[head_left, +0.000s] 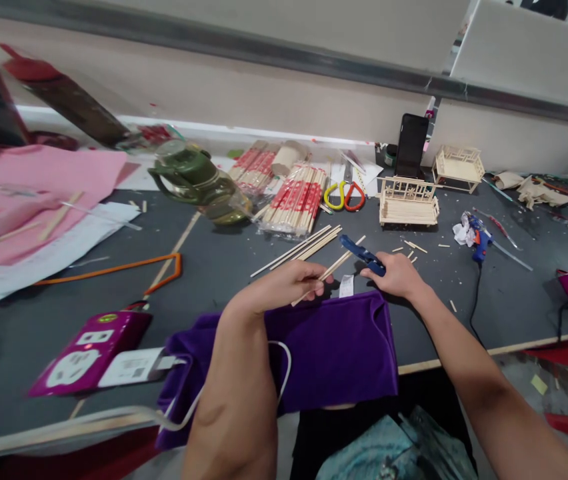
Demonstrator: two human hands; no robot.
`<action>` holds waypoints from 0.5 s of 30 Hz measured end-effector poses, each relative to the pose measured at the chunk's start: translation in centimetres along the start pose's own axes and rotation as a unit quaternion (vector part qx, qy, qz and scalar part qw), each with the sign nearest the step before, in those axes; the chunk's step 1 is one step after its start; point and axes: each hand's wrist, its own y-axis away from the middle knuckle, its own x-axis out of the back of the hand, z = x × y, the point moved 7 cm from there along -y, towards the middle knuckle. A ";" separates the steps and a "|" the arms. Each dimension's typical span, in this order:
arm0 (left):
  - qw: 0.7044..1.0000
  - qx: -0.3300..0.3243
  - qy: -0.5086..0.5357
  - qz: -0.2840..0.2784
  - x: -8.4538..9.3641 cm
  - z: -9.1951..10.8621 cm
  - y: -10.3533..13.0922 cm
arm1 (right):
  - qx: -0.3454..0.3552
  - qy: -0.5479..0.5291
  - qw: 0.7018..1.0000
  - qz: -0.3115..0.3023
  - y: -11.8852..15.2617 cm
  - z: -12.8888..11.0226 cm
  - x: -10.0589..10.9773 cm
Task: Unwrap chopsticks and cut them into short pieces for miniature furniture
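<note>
My left hand (304, 283) is closed around a thin wooden stick (335, 265), which slants up to the right above the near part of the table. A blue hand cutter (364, 255) is gripped in my right hand (400, 275). Its head reaches the far end of the stick; whether the jaws touch the wood I cannot tell. Just beyond my left hand lie several loose sticks (309, 247). A purple cloth (334, 353) is spread below both hands, with a small white label (347, 286) at its upper edge.
Behind stand a miniature wooden bench (408, 212), a second wooden model (459, 168) and a phone (411, 143). Packed chopsticks (297, 200), scissors (347, 190) and a green jug (197, 183) are left of them. A glue gun (481, 243) lies right; a purple power strip (94, 350) lies left.
</note>
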 end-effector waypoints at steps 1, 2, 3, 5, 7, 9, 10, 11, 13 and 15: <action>1.000 0.000 0.002 -0.002 0.0 0.0 0.0 | 0.002 -0.002 1.000 0.001 0.0 0.0 0.0; 1.000 0.001 0.002 -0.004 0.0 0.0 0.0 | 0.004 -0.004 1.000 0.002 0.0 0.1 -0.1; 1.000 0.001 0.002 -0.005 0.0 0.0 0.0 | 0.005 -0.005 1.000 0.002 -0.1 0.1 -0.1; 1.000 -0.002 -0.003 -0.004 0.0 0.1 0.0 | 0.003 -0.005 1.000 0.006 -0.2 0.3 -0.4; 1.000 -0.002 -0.012 0.005 0.1 0.3 0.0 | -0.001 -0.002 1.000 0.005 -0.4 0.5 -0.8; 0.999 -0.004 -0.030 0.023 0.4 0.2 0.0 | -0.001 0.000 1.000 0.004 -0.6 0.7 -1.1; 0.998 -0.006 -0.042 0.037 0.6 0.2 -0.1 | -0.001 -0.002 1.000 0.006 -0.6 0.8 -1.2; 0.997 -0.011 -0.057 0.053 0.9 0.2 -0.1 | -0.003 -0.009 1.000 0.012 -0.6 0.9 -1.2; 0.991 -0.026 -0.096 0.089 1.5 0.4 -0.1 | -0.017 -0.039 0.998 0.038 -0.3 1.2 -0.6; 0.977 -0.030 -0.156 0.141 2.3 0.6 0.0 | -0.029 -0.100 0.992 0.076 0.3 1.7 0.5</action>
